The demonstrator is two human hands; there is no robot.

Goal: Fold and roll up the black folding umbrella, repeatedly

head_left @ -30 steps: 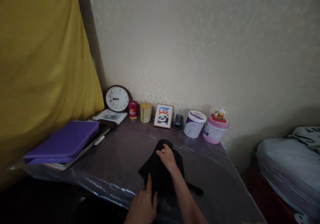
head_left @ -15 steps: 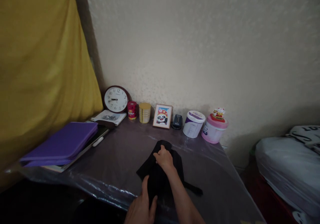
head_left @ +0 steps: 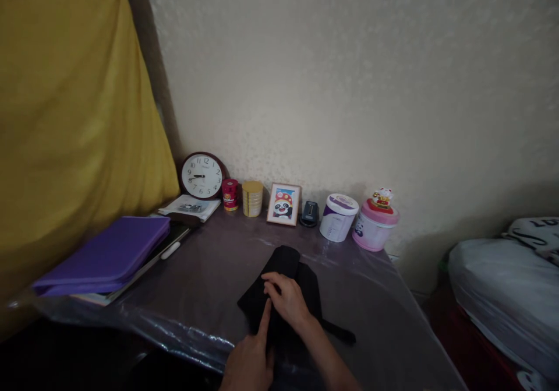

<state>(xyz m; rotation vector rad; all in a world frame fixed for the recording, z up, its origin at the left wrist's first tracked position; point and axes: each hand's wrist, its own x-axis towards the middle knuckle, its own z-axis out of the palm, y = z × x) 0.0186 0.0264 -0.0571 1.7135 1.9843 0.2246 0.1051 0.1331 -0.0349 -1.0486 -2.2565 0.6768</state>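
Head view: left hand (head_left: 250, 360), forefinger straight, over the near part, and right hand (head_left: 288, 302), fingers bent, over the middle of the folded black cloth (head_left: 283, 260) on the table (head_left: 205, 280); whether either grips, I cannot tell. Its far end lies ahead, closer to the right fingers.

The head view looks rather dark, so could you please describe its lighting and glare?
All in the head view: dim light, the wall palest near its middle; glare along the near edge of the clear plastic cover; the black item too dark to show clear folds.
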